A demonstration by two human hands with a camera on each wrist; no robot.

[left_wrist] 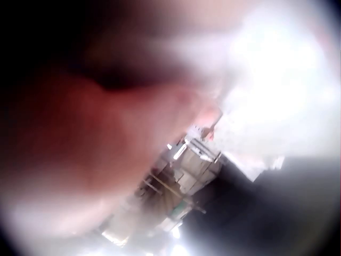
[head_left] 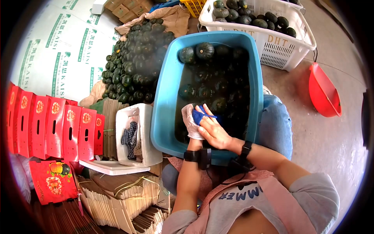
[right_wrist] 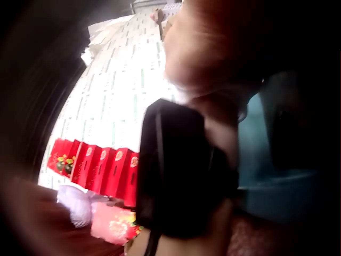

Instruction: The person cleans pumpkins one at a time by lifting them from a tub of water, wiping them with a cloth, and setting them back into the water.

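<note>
Both hands come together above the near part of a blue tub (head_left: 157, 117) of dark water. A whitish glove covers the left hand (head_left: 190, 123), which holds a small dark green squash, mostly hidden between the two hands. Against it the right hand (head_left: 216, 132) holds a bright blue cloth (head_left: 198, 116), part of which crosses its fingers. Dark green squashes (head_left: 205, 50) lie in the tub, some above the water and others under it. Close, blurred skin fills much of the left wrist view. In the right wrist view, a black wrist camera (right_wrist: 173, 170) blocks the work.
Behind the tub stands a white crate (head_left: 280, 54) of squashes, with a red basin (head_left: 323, 93) to its right. A large squash heap (head_left: 132, 66) lies left. Nearer are a white foam box (head_left: 150, 136), red cartons (head_left: 56, 124) and folded cardboard (head_left: 136, 202).
</note>
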